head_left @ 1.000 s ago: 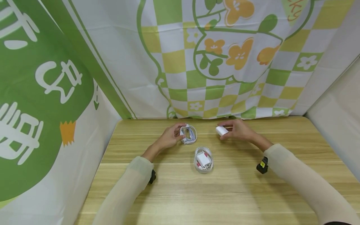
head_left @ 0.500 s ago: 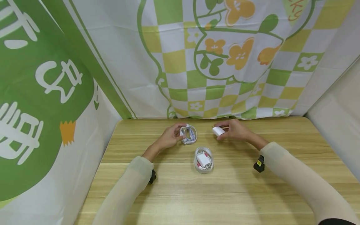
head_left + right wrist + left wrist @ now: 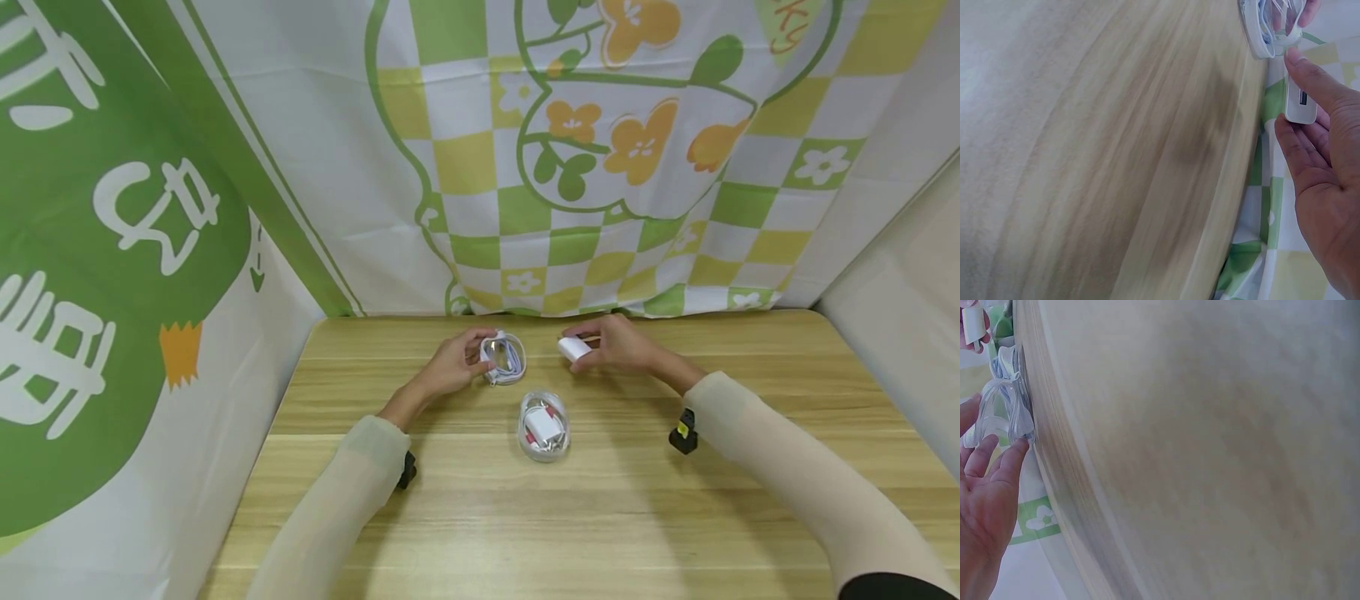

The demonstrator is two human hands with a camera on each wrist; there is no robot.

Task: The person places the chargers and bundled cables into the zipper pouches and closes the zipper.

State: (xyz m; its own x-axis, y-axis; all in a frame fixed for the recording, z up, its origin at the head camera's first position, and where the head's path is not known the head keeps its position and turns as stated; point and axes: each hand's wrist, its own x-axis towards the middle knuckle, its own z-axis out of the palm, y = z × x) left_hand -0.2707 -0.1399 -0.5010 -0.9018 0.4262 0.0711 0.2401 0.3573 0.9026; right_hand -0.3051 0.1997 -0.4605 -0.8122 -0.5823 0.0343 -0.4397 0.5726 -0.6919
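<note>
At the back of the table my left hand point(image 3: 450, 367) grips a coiled white cable in clear plastic packaging point(image 3: 513, 358), its thumb and fingers around the left side. The left wrist view shows the loops of this coiled cable point(image 3: 1013, 403) between the fingertips. To the right, my right hand point(image 3: 626, 343) pinches a white USB charger plug point(image 3: 573, 348) between thumb and fingers. A dark port slot shows on the end of the charger plug point(image 3: 1299, 109) in the right wrist view. A gap separates the two hands.
Nearer the front lies a clear oval case point(image 3: 543, 454) containing another white charger plug point(image 3: 544, 425) and a coiled cable with red bits. A patterned curtain point(image 3: 480, 167) hangs right behind the back edge of the wooden table point(image 3: 540, 525).
My right hand has moved a little to the left with the charger plug, closer to the coiled cable. The left hand and the oval case have stayed in place.
</note>
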